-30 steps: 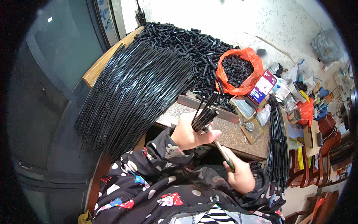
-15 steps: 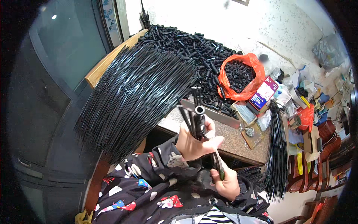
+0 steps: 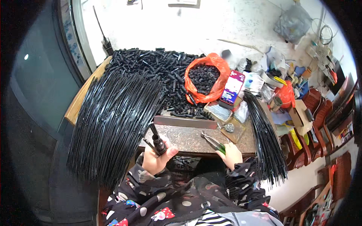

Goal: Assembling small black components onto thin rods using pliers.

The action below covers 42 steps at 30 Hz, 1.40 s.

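"Two hands, both bare: what has just changed in the head view?"

"They've parted. A moment ago the right hand had its slim metal hand tool with green grips close under the left hand. Now the tool's tip points out over the speckled brown tabletop, well apart from the other hand. Whether the tip touches the surface isn't clear. The whole view has shifted too, with more of the white wall showing."

"And what is each hand gripping?"

"The left has its fingers wrapped around a glossy black hollow tube and some thin black rods, at the table's near edge, just beside the broad fan of long black strands. The right is closed around the green grips."

"What does the change mean for the work?"

"My judgement: the tool is off the bundle for now, and the left hand alone bears the tube and rods."

"Any brands or writing?"

"The red-edged phone, near the orange-red plastic bag of small black pieces, has pale lines on its lit screen, too small to make out. On the tube and the tool I find no legible label."
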### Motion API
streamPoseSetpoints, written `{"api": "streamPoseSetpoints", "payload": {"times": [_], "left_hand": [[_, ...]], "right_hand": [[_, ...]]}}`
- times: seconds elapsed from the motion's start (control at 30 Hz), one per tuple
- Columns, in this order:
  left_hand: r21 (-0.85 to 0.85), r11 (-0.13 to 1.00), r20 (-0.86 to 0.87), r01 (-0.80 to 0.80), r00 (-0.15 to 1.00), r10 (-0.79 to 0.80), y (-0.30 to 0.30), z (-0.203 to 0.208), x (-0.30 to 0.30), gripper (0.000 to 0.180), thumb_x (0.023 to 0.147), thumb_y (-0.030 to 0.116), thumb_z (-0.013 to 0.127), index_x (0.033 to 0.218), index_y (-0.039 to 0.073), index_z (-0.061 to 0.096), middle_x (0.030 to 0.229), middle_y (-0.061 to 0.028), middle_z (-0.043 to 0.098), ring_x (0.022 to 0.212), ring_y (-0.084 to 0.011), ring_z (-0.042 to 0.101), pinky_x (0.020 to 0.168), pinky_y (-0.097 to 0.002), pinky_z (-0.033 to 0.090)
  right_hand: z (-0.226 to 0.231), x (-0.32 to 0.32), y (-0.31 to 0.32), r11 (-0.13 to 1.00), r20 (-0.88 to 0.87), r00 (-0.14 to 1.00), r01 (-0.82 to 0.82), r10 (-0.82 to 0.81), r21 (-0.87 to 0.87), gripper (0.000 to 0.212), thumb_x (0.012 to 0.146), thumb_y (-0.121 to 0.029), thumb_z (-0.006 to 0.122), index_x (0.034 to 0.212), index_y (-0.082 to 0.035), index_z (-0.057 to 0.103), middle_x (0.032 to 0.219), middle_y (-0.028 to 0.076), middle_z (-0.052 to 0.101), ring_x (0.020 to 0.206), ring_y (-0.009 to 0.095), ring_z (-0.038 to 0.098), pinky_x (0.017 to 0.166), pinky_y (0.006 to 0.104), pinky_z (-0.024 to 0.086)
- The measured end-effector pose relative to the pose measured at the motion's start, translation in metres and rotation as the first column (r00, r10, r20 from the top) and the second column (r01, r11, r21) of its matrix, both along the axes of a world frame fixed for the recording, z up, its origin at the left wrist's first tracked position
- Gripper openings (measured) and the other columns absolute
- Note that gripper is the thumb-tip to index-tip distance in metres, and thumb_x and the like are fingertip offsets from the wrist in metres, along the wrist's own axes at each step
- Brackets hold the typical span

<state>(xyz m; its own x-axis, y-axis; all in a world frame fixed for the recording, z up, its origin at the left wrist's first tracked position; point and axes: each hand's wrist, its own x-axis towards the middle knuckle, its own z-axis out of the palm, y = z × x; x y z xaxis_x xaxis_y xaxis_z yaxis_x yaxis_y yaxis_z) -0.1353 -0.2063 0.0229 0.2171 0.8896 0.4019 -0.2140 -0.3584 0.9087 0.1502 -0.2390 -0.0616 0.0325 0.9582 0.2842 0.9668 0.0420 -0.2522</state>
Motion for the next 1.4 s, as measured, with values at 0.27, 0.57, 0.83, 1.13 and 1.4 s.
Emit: {"api": "streamPoseSetpoints", "payload": {"times": [0.27,0.57,0.83,1.13,1.4], "left_hand": [[0.230,0.890,0.462,0.394,0.761,-0.456,0.021,0.029,-0.059,0.018,0.080,0.017,0.057,0.072,0.009,0.043,0.051,-0.0005,0.045,0.042,-0.0118,0.045,0.041,-0.0279,0.039],[0.103,0.981,0.892,0.165,0.420,-0.165,0.018,0.019,-0.046,0.035,0.087,0.035,0.046,0.065,0.010,0.037,0.062,0.0017,0.039,0.060,-0.0106,0.042,0.074,-0.0291,0.043],[-0.703,0.174,0.711,0.689,0.684,0.162,-0.018,-0.185,0.035,0.048,0.074,0.040,0.051,0.097,-0.002,0.056,0.096,-0.0146,0.059,0.085,-0.0260,0.056,0.079,-0.0385,0.045],[-0.414,0.896,-0.881,0.158,0.180,-0.438,0.000,-0.197,0.032,0.051,0.073,0.051,0.052,0.073,0.001,0.065,0.065,-0.0181,0.061,0.060,-0.0304,0.060,0.059,-0.0379,0.049],[0.099,0.978,-0.240,0.182,0.958,-0.154,0.013,0.032,0.051,0.022,0.075,0.010,0.064,0.091,-0.003,0.059,0.082,-0.0134,0.061,0.073,-0.0171,0.060,0.065,-0.0280,0.047]], "right_hand": [[-0.020,0.013,0.006,0.991,0.022,1.000,-0.014,0.012,0.133,0.035,0.070,-0.028,0.064,0.091,-0.002,0.053,0.087,0.013,0.049,0.086,0.030,0.047,0.071,0.0382,0.039],[0.053,-0.001,-0.004,0.919,-0.954,-0.211,-0.289,0.212,0.268,0.074,0.067,-0.019,0.071,0.127,-0.007,0.029,0.119,0.015,0.045,0.108,0.026,0.045,0.091,0.0390,0.037],[0.154,-0.001,-0.029,0.593,-0.617,-0.102,0.434,0.780,0.678,0.046,0.085,-0.053,0.035,0.086,-0.008,0.047,0.060,-0.003,0.029,0.051,0.007,0.027,0.045,0.0206,0.024],[0.116,-0.069,-0.020,0.964,-0.968,-0.116,-0.123,0.222,0.236,0.011,0.084,-0.010,0.053,0.091,-0.003,0.052,0.083,0.001,0.052,0.074,0.007,0.046,0.070,0.0211,0.038],[0.125,-0.088,-0.001,0.920,-0.960,-0.020,-0.279,0.279,0.273,0.009,0.085,-0.008,0.052,0.093,-0.002,0.051,0.089,0.000,0.053,0.082,0.005,0.047,0.075,0.0206,0.038]]}}
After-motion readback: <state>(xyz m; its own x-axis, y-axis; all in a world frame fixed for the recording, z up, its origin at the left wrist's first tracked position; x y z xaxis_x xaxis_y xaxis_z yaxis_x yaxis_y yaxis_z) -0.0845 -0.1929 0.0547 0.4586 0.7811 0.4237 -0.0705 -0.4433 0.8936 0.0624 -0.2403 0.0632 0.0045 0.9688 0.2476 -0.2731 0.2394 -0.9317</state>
